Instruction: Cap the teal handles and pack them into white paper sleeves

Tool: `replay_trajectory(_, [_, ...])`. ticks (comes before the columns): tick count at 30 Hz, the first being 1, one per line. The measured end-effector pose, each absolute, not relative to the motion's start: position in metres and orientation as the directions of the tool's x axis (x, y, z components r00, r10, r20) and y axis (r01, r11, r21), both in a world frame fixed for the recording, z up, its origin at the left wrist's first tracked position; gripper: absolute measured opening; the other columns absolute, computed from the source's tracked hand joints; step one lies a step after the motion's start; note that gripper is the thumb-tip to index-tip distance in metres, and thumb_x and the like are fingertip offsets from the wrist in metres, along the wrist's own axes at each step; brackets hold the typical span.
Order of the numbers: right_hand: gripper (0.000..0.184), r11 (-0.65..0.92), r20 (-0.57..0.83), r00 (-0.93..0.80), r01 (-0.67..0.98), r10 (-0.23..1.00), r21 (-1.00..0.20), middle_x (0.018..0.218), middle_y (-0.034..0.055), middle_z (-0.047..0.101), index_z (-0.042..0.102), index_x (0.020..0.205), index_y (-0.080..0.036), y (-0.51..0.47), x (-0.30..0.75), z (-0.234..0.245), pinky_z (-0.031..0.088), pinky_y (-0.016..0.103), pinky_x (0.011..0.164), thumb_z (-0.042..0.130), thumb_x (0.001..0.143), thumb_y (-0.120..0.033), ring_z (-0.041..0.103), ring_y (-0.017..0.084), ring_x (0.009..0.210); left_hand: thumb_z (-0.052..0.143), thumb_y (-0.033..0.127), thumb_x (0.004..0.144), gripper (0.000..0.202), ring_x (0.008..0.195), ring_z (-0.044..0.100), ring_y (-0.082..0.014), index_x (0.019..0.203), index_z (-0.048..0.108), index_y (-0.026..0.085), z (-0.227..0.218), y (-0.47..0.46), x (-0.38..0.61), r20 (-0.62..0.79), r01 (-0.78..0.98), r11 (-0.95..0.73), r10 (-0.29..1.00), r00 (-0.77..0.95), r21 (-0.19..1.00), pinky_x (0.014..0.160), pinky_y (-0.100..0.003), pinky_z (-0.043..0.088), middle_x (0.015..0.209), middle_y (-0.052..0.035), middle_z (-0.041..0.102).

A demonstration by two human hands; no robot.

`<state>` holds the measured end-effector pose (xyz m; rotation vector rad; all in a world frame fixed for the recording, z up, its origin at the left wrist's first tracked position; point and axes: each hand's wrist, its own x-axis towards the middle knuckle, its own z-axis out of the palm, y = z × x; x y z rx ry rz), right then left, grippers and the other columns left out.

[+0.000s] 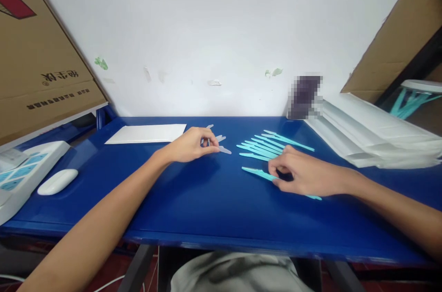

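Note:
My left hand (193,145) is closed in a pinch at a small clear plastic blade cover (225,149), whose tip sticks out past the fingertips. More clear covers (220,138) lie just behind it, partly hidden by my fingers. On the right, my right hand (300,172) pinches a teal eyebrow razor (257,172) around its middle; the blade end points left and the handle end shows below my palm. Beyond that hand, several teal razors (262,145) lie fanned out side by side on the blue table (207,204), their handles partly covered by my hand.
A white sheet or flat pack (147,134) lies at the back left. Near the left edge are a white mouse (57,182) and a white device with blue keys (31,167). White foam-like sheets (373,135) are stacked at right, below a round tub holding teal razors (416,96).

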<state>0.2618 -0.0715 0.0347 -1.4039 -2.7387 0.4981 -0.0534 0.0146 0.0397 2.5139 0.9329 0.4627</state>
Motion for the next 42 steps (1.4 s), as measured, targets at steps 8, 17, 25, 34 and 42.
replay_trajectory(8, [0.023, 0.483, 0.162, -0.475, 0.698, 0.865, -0.529, 0.064, -0.0033, 0.047, 0.053, 0.071, -0.021, -0.060, 0.267, 0.025, 0.035, 0.027, 0.057, 0.058, 0.088, -0.036, 0.041, 0.012, 0.058, 0.061, 0.042, 0.095, 0.024, 0.130, 0.052, -0.0277, 0.095, 0.075, 0.022, 0.010, 0.016, -0.038, 0.207, 0.524, -0.769, 0.617, 0.760, 0.367, 0.116, -0.055, 0.029, 0.130, -0.0081, 0.064])
replay_trajectory(17, [0.041, 0.112, 0.008, -0.262, 0.387, 0.965, -0.915, 0.082, 0.0073, 0.071, 0.060, 0.088, -0.019, -0.057, 0.263, 0.032, 0.053, 0.033, 0.064, 0.072, 0.080, -0.057, 0.070, 0.023, 0.073, 0.062, 0.025, 0.094, 0.012, 0.091, 0.069, -0.0184, 0.097, 0.073, 0.020, 0.011, 0.009, -0.027, 0.210, 0.453, -0.791, 0.566, 0.798, 0.411, 0.083, -0.033, 0.051, 0.100, -0.0038, 0.076])
replay_trajectory(25, [0.040, 0.159, 0.063, -0.276, 0.342, 0.959, -0.926, 0.067, -0.0018, 0.057, 0.053, 0.099, -0.020, -0.056, 0.257, 0.029, 0.046, 0.031, 0.064, 0.060, 0.090, -0.058, 0.054, 0.014, 0.062, 0.056, 0.021, 0.095, 0.011, 0.085, 0.062, -0.0167, 0.102, 0.065, 0.018, 0.014, 0.001, -0.026, 0.173, 0.441, -0.797, 0.543, 0.822, 0.412, 0.074, -0.029, 0.047, 0.099, -0.0053, 0.070])
replay_trajectory(34, [0.057, 0.138, 0.036, -0.213, 0.487, 0.976, -0.862, 0.066, -0.0062, 0.041, 0.058, 0.113, -0.021, -0.055, 0.261, 0.024, 0.026, 0.026, 0.051, 0.072, 0.076, -0.062, 0.033, 0.010, 0.056, 0.044, 0.008, 0.093, 0.028, 0.092, 0.064, -0.0171, 0.092, 0.069, 0.019, 0.013, -0.003, -0.021, 0.206, 0.355, -0.856, 0.451, 0.869, 0.377, 0.087, -0.032, 0.047, 0.100, -0.0026, 0.072])
replay_trajectory(42, [0.044, 0.053, -0.028, -0.220, 0.356, 0.975, -0.933, 0.061, -0.0094, 0.027, 0.051, 0.116, -0.025, -0.056, 0.266, 0.021, 0.020, 0.024, 0.045, 0.056, 0.089, -0.058, 0.023, 0.009, 0.049, 0.044, 0.018, 0.097, 0.027, 0.081, 0.066, -0.0152, 0.115, 0.064, 0.019, 0.019, -0.007, -0.021, 0.206, 0.413, -0.760, 0.569, 0.796, 0.501, 0.074, -0.028, 0.049, 0.097, -0.0044, 0.072])
